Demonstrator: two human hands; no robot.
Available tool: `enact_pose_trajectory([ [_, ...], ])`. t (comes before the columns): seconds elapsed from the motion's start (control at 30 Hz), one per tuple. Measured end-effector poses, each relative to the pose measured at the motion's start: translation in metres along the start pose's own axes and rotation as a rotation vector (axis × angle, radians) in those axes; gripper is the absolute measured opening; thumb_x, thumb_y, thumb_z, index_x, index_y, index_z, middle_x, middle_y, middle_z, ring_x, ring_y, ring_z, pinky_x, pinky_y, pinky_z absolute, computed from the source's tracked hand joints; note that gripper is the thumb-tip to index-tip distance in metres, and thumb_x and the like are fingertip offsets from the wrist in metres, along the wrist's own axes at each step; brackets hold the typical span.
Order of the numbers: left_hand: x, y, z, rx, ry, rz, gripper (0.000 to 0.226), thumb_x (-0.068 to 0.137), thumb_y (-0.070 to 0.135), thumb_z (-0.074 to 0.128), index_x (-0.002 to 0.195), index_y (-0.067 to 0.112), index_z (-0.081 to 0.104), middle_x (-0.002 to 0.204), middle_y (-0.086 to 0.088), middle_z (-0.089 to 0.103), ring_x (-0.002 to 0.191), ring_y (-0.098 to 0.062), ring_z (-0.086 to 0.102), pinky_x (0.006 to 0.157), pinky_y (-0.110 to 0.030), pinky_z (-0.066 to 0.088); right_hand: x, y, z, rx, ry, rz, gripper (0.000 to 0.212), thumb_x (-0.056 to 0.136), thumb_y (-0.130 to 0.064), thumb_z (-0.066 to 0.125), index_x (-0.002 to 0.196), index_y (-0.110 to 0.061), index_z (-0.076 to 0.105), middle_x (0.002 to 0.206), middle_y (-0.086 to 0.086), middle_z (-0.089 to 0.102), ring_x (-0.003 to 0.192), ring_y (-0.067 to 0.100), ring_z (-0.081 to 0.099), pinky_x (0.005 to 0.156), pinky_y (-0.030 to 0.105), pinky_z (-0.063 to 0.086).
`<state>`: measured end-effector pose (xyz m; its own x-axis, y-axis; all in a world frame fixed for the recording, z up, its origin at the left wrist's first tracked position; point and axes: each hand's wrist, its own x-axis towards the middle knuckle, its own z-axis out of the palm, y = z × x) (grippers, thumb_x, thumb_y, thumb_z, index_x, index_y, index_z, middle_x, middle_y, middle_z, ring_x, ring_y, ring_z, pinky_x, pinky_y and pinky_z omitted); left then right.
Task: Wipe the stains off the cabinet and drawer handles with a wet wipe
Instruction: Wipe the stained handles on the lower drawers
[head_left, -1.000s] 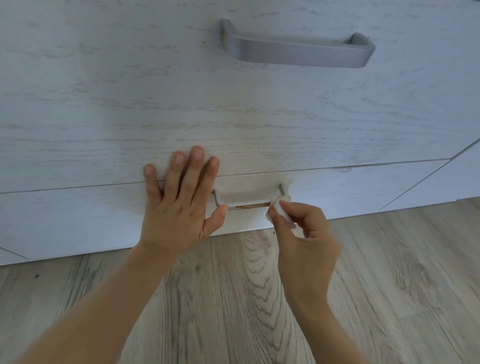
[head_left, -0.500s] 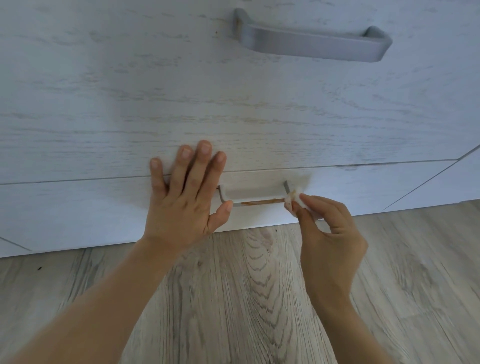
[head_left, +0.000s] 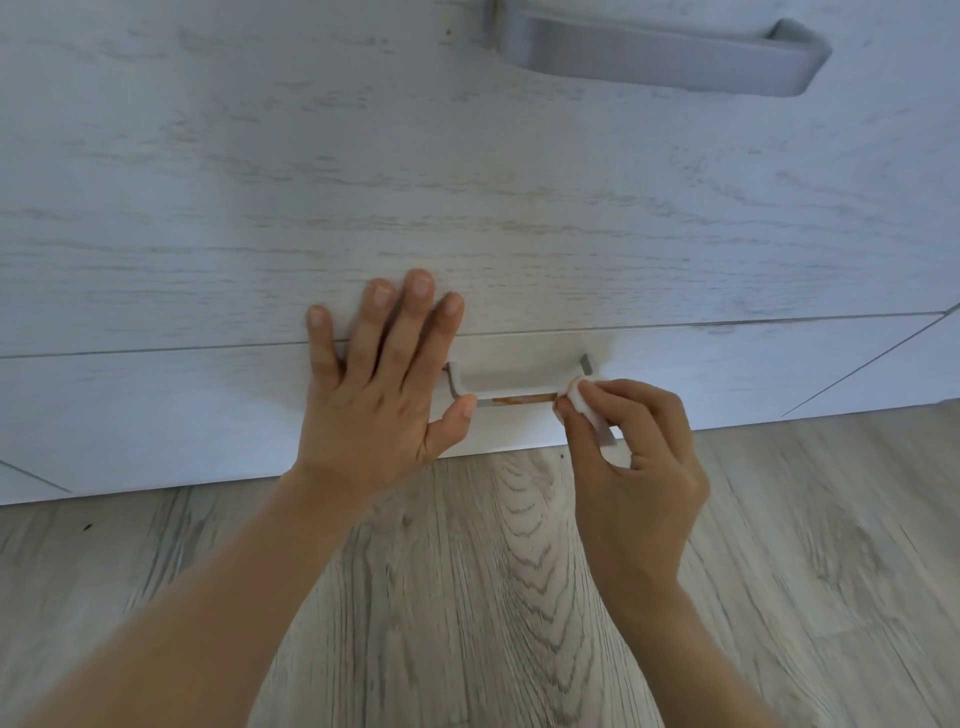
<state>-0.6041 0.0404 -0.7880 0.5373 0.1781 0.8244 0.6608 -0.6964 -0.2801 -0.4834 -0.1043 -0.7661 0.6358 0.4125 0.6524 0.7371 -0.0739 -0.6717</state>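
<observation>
Since a second ago, the right hand (head_left: 631, 447) has slid its small white folded wet wipe (head_left: 581, 399) rightward along the grey metal drawer handle (head_left: 519, 396). Soft and limp, the wipe likely needs this firm fingertip pinch; the left hand (head_left: 384, 387) rests flat, fingers straight.

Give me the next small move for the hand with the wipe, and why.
Probably slide the wet wipe leftward along the lower handle. The right hand pinches it at the bar's right end, a brown streak still shows mid-bar, and the left hand lies flat on the drawer front.
</observation>
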Motion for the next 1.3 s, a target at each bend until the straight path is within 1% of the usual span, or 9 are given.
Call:
enact_pose_trajectory([
  [0.1,0.000,0.000,0.001,0.003,-0.001,-0.001,0.072,0.097,0.052,0.012,0.150,0.011,-0.013,0.155,-0.004,-0.028,0.142,-0.020,-0.024,0.113,-0.046,-0.017,0.002,0.002,-0.002,-0.010,0.009,0.008,0.014,0.075,-0.003,0.075,0.088,-0.006,0.072,0.090,-0.003,0.060,0.082,-0.011,0.055,0.072,0.000,0.042],
  [0.2,-0.001,0.000,0.001,0.000,0.000,-0.003,0.072,0.097,0.052,0.013,0.150,0.011,-0.013,0.155,-0.004,-0.027,0.143,-0.020,-0.024,0.113,-0.046,-0.017,-0.001,0.000,-0.001,-0.031,-0.018,-0.047,0.012,0.076,-0.003,0.074,0.087,-0.005,0.071,0.089,-0.004,0.059,0.081,-0.005,0.053,0.072,-0.001,0.040],
  [0.3,-0.001,0.000,0.001,-0.009,0.007,-0.003,0.072,0.097,0.051,0.014,0.150,0.012,-0.012,0.155,-0.004,-0.027,0.143,-0.020,-0.023,0.113,-0.046,-0.017,-0.001,-0.001,0.000,0.015,0.006,0.028,0.013,0.076,-0.004,0.075,0.088,-0.008,0.071,0.088,-0.005,0.060,0.082,-0.011,0.054,0.071,0.000,0.041],
  [0.47,-0.001,0.001,0.001,-0.006,0.003,-0.007,0.072,0.097,0.052,0.014,0.150,0.011,-0.012,0.155,-0.004,-0.027,0.143,-0.020,-0.023,0.113,-0.046,-0.016,-0.001,-0.001,-0.003,-0.012,-0.022,-0.015,0.011,0.076,-0.007,0.074,0.087,-0.007,0.071,0.087,-0.007,0.059,0.081,-0.017,0.052,0.069,-0.001,0.040],
  [0.6,-0.001,0.000,-0.001,-0.020,-0.016,-0.003,0.071,0.098,0.051,0.015,0.150,0.011,-0.013,0.155,-0.004,-0.028,0.143,-0.020,-0.024,0.113,-0.046,-0.016,0.000,0.007,-0.013,-0.025,0.007,-0.002,0.017,0.076,-0.004,0.075,0.091,-0.010,0.071,0.090,-0.009,0.059,0.078,-0.005,0.055,0.067,0.002,0.042],
  [0.87,-0.002,-0.002,-0.004,-0.035,-0.027,0.005,0.071,0.099,0.052,0.017,0.151,0.012,-0.010,0.155,-0.004,-0.026,0.143,-0.020,-0.023,0.113,-0.046,-0.015,-0.005,0.010,-0.013,-0.006,-0.070,-0.185,0.020,0.076,0.003,0.074,0.095,-0.003,0.072,0.098,0.004,0.065,0.090,0.016,0.065,0.083,0.018,0.052],
  [1.1,-0.001,0.000,-0.002,-0.015,-0.022,-0.007,0.072,0.098,0.052,0.016,0.150,0.012,-0.012,0.155,-0.004,-0.028,0.143,-0.021,-0.024,0.113,-0.046,-0.016,-0.002,0.008,0.003,-0.031,-0.069,-0.239,0.015,0.077,0.004,0.072,0.092,0.000,0.071,0.093,0.000,0.059,0.081,0.019,0.063,0.082,0.011,0.048],
  [1.2,-0.002,0.001,-0.002,-0.026,-0.023,-0.015,0.072,0.097,0.052,0.016,0.150,0.012,-0.014,0.154,-0.004,-0.029,0.142,-0.020,-0.024,0.113,-0.046,-0.016,0.001,0.011,0.001,-0.054,-0.092,-0.319,0.016,0.077,0.003,0.072,0.092,-0.001,0.072,0.091,0.001,0.061,0.082,0.016,0.062,0.084,0.010,0.047],
  [1.3,-0.001,0.001,-0.003,-0.025,-0.033,-0.012,0.072,0.097,0.052,0.015,0.150,0.012,-0.015,0.154,-0.003,-0.030,0.142,-0.020,-0.026,0.113,-0.046,-0.017,0.001,0.010,0.002,-0.057,-0.066,-0.311,0.017,0.076,0.005,0.072,0.092,0.000,0.072,0.089,0.003,0.063,0.081,0.015,0.061,0.083,0.010,0.047],
])
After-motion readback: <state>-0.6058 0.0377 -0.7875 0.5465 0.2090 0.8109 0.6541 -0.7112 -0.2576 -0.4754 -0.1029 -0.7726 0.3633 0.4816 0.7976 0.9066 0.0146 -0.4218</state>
